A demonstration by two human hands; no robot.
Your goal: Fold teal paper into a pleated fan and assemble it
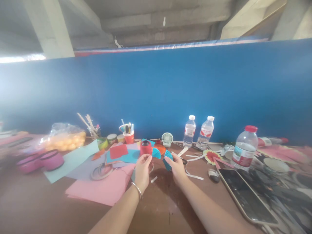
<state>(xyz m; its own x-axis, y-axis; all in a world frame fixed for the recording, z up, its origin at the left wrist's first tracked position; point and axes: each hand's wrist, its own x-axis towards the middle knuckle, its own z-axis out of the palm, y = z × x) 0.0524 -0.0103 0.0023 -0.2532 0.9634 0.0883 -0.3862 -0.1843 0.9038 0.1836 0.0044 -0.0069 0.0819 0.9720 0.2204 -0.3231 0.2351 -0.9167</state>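
Note:
My right hand [177, 167] grips a blue pleated paper fan [167, 160] between thumb and fingers, just above the brown table. Opposite it, my left hand [143, 170], with a metal bangle at the wrist, is closed in a pinch; what lies between its fingertips is too small to make out. Just beyond those fingertips shows a second blue pleated paper piece [156, 153], and I cannot tell whether it touches them. A red roll [145, 148] with a dark core stands right behind my left hand. On the table between the hands lies a small white strip [154, 179].
Coloured paper sheets [102, 188] spread to the left, near pink rolls [51, 160]. A small fan [167, 139] and water bottles [189, 131] line the back by a blue partition [156, 94]. A phone [247, 195] and a larger bottle [245, 149] sit at right.

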